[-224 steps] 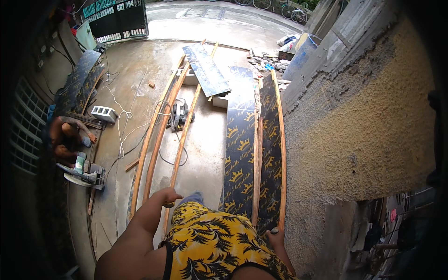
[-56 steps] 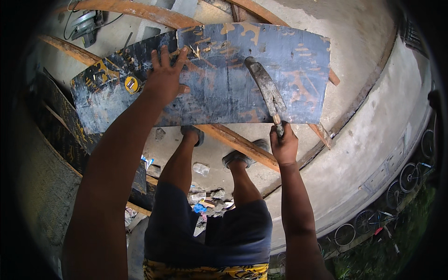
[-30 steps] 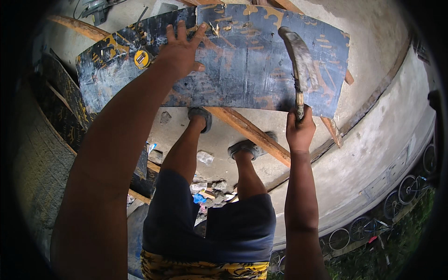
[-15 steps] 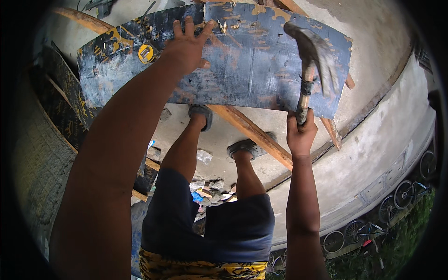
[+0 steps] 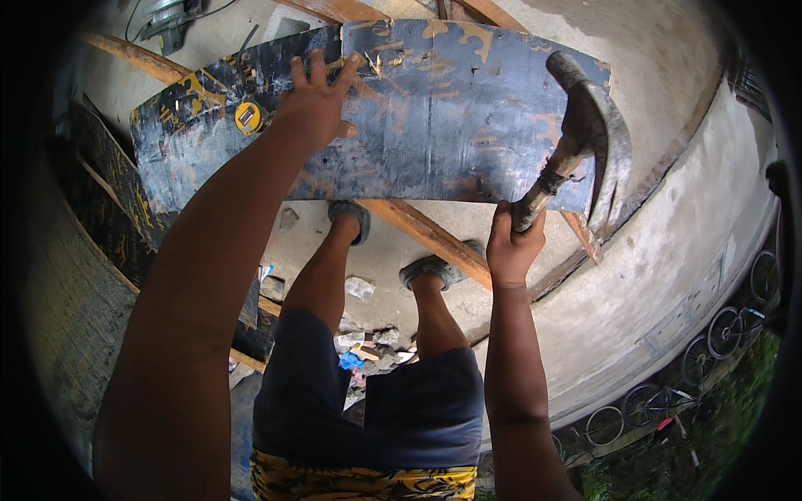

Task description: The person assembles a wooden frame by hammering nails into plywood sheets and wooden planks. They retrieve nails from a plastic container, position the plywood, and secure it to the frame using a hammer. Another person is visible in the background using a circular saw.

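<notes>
A worn, dark plywood panel [image 5: 401, 125] with yellow-brown markings lies across in front of me. My left hand [image 5: 317, 104] rests on it with the fingers spread. Just left of that hand, a round yellow-and-black tape measure [image 5: 248, 118] sits on the panel. My right hand [image 5: 515, 242] is wrapped round the handle of a claw hammer [image 5: 585, 134], raised over the panel's right end with its metal head tilted. Splintered wood [image 5: 374, 65] sticks up near the far edge, right of my left fingertips.
Wooden beams [image 5: 430, 238] run beneath the panel. A corded power tool [image 5: 165, 25] lies at the far left. Rubble and scraps [image 5: 368, 346] litter the floor between my legs. A concrete ledge [image 5: 635, 292] curves along the right, with several bicycles [image 5: 639, 405] beyond it.
The hammer's head has tilted to the right and the right hand has shifted slightly left and down. The view has moved a little; the left hand stays spread on the panel.
</notes>
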`<state>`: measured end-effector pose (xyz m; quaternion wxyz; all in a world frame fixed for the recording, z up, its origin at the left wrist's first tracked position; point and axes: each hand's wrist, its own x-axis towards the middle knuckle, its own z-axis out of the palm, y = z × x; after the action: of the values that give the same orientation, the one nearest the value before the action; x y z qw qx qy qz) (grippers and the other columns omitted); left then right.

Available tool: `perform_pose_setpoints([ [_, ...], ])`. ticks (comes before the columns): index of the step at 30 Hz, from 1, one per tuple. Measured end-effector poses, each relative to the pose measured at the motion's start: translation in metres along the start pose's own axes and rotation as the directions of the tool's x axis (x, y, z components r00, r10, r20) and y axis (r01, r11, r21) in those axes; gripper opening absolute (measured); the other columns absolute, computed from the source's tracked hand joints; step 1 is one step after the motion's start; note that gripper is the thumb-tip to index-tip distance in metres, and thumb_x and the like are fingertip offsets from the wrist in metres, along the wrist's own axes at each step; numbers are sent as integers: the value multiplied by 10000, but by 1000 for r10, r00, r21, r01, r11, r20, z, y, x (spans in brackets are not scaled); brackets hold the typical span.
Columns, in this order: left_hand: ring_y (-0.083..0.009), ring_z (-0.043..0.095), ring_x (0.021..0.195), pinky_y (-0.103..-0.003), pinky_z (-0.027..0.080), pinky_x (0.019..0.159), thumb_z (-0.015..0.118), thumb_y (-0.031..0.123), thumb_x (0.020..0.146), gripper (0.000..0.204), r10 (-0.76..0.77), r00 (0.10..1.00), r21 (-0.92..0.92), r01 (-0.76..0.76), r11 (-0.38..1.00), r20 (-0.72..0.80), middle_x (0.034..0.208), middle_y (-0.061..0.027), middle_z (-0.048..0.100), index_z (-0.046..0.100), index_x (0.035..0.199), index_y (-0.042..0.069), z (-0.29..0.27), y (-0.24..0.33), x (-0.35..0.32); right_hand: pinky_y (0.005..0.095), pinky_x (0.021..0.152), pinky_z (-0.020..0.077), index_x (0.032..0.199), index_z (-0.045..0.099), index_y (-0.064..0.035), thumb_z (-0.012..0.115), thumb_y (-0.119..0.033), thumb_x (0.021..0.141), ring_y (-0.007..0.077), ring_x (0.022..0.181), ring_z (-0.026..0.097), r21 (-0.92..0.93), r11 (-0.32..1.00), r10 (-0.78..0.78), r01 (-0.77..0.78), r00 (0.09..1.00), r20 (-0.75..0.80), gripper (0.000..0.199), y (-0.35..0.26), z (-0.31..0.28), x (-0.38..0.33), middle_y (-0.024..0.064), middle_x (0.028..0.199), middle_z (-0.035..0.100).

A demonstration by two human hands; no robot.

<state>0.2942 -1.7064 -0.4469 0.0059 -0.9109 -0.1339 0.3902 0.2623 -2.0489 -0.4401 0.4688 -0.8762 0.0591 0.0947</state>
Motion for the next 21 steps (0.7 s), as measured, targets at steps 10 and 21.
perform_pose_setpoints([
  [10, -429, 296, 1455, -631, 340, 1127, 727, 636, 839, 1049, 61, 965, 84, -41, 996, -254, 1500, -257, 339, 169, 1649, 271, -16, -6, 17, 420, 643, 538, 1042, 583, -22, 674, -81, 889, 378, 686, 697, -66, 990, 132, -123, 981, 141, 187, -26, -11, 1, 199, 761, 683],
  [21, -484, 192, 1502, -613, 390, 1123, 752, 602, 825, 1012, 59, 942, -44, -78, 996, -329, 1625, -233, 187, 230, 1635, 292, -9, -15, 37, 439, 629, 539, 1061, 593, -28, 667, -50, 869, 437, 717, 683, -85, 991, 117, -100, 968, 222, 207, -20, 2, 5, 218, 786, 686],
])
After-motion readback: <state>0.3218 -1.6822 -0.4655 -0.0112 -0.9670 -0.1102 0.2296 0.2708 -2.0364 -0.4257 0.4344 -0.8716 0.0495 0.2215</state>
